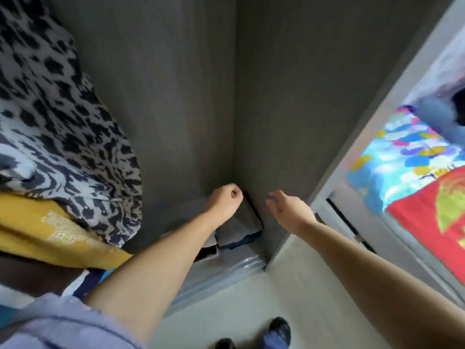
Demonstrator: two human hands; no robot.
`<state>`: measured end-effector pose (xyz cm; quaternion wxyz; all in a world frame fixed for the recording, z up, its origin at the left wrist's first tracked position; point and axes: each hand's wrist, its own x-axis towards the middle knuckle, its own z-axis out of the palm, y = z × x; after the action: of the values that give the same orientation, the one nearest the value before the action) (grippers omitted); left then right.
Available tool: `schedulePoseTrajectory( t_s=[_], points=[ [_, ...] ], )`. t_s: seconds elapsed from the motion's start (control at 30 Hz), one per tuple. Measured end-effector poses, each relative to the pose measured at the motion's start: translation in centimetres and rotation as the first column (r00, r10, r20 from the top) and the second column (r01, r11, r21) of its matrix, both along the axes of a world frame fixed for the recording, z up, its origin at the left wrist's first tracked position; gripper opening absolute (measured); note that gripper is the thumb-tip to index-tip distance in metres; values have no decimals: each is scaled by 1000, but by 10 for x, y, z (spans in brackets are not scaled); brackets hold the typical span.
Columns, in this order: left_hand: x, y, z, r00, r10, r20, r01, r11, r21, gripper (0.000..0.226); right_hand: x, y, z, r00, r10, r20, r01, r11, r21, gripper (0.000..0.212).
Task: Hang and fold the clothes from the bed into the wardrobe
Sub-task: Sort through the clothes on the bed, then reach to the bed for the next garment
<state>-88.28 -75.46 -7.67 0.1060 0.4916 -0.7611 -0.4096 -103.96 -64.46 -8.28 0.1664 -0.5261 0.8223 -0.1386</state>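
Inside the grey wardrobe [176, 96], folded clothes [239, 230] lie below the left hand [225, 197], its grip fisted and holding nothing; the right hand [289, 207] hovers spread.

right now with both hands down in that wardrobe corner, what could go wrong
The folded grey clothes in the corner already sit unevenly, so the curled left hand above them could topple them. The spotted garment and yellow garment hang close beside the left arm and might get snagged. The frame is blurred, so contact is unclear.
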Motion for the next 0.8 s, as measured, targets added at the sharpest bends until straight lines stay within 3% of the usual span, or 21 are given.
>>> schedulePoseTrajectory(
  t_s=[0.1, 0.2, 0.3, 0.4, 0.6, 0.8],
  points=[
    [-54, 49, 13, 974, -219, 61, 223, 974, -51, 16, -37, 65, 11, 992, -114, -61, 116, 993, 24, 35],
    [-114, 113, 21, 860, -494, 128, 505, 860, -71, 17, -82, 135, 27, 959, -275, -68, 280, 958, 68, 33],
    [-178, 177, 26, 745, -649, 152, 662, 747, -57, 17, -129, 218, 39, 903, -416, -102, 424, 903, 66, 33],
    [-247, 239, 28, 646, -740, 187, 760, 646, -67, 20, -172, 314, 43, 864, -477, -164, 498, 857, 130, 31],
    [-356, 373, 26, 465, -862, 199, 884, 463, -62, 24, -248, 496, 43, 707, -695, -132, 706, 681, 196, 37],
    [-426, 451, 29, 350, -912, 213, 936, 349, -44, 25, -311, 589, 43, 634, -762, -133, 769, 603, 212, 39]
  ],
)
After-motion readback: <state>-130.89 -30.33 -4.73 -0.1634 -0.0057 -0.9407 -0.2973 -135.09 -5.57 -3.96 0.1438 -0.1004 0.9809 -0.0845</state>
